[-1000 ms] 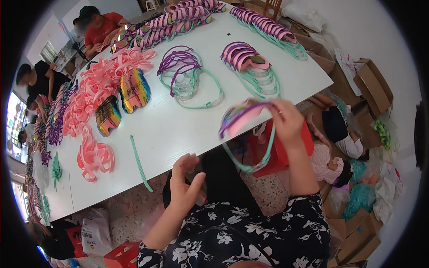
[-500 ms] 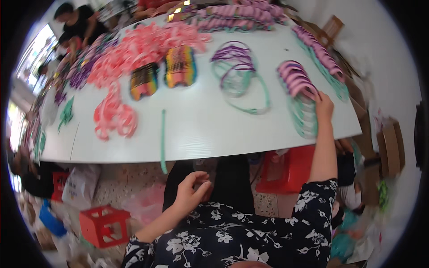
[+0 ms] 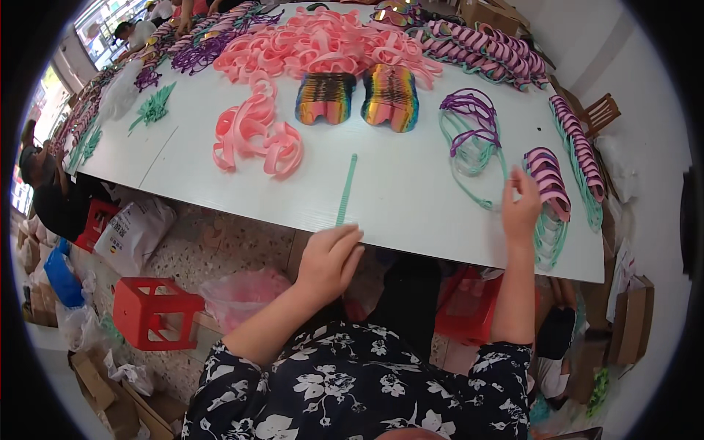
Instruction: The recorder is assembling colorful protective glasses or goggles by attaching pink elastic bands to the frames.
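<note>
The blouse (image 3: 345, 389) facing me is black, scattered with white flowers, leaves and thin curling stems. Its loose sleeves (image 3: 507, 370) carry the same floral print and end around the elbows. The trousers (image 3: 409, 288) are black, the hands (image 3: 330, 264) bare.

we see a thin mint-green ribbed strip (image 3: 347, 189) lying nearly straight on the white table (image 3: 418, 194), its lower end by the near edge. toward the right we have a short row of pink-and-purple eyewear pieces (image 3: 548, 182), overlapping one on another, their mint straps trailing toward the near edge. just left of that row we find a loose, looped bundle of purple and mint cords (image 3: 475, 130).
</note>
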`<action>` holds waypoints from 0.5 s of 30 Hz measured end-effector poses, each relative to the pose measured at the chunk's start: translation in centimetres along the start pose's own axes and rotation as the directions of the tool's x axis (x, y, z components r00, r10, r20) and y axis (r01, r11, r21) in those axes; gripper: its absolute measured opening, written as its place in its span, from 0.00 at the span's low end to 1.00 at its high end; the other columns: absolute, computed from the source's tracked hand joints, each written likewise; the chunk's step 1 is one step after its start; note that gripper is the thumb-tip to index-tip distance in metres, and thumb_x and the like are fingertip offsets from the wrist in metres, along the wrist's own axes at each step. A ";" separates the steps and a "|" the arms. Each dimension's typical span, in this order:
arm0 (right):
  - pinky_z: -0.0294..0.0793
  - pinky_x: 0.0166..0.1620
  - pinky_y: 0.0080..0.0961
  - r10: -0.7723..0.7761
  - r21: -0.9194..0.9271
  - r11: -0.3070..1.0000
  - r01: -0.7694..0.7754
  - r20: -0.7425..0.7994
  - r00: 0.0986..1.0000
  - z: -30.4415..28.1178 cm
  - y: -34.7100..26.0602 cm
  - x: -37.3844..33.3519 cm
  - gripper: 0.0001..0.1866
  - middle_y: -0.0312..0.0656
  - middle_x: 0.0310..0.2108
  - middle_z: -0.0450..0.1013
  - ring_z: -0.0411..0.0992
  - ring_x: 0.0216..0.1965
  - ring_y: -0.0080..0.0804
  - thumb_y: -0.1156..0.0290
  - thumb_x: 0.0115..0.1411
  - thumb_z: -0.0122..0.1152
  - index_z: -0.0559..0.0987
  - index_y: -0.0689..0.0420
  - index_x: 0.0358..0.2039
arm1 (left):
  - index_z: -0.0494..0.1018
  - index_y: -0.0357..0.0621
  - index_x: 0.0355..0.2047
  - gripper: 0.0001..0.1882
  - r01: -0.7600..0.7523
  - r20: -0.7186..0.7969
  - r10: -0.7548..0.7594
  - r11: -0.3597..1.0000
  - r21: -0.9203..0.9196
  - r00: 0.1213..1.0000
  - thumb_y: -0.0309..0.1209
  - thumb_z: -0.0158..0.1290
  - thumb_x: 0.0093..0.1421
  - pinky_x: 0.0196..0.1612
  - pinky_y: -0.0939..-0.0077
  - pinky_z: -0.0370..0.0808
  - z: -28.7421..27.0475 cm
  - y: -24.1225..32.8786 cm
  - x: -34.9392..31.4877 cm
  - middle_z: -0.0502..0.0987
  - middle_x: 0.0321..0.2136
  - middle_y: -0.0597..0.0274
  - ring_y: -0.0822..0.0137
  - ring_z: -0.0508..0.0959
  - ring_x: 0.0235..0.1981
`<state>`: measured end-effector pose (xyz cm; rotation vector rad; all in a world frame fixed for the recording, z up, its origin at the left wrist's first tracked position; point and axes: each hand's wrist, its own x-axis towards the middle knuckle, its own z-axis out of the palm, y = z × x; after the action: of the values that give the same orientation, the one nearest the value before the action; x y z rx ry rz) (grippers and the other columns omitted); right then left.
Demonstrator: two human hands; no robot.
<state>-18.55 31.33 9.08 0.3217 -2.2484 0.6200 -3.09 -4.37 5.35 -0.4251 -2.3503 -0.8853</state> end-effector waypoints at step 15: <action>0.72 0.51 0.42 -0.237 -0.138 0.959 0.246 0.079 0.968 20.3 -12.8 6.8 0.22 0.40 0.48 0.74 0.73 0.49 0.44 0.71 0.51 0.70 0.81 0.52 0.49 | 0.75 0.38 0.49 0.22 -0.023 -0.236 0.035 0.998 0.056 0.971 0.25 0.64 0.53 0.51 0.56 0.72 -3.6 -7.5 4.4 0.78 0.46 0.51 0.49 0.77 0.46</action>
<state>-30.38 9.56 6.45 0.5383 -2.2528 0.3180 -8.58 -11.95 6.55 -0.3129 -2.1375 -0.8112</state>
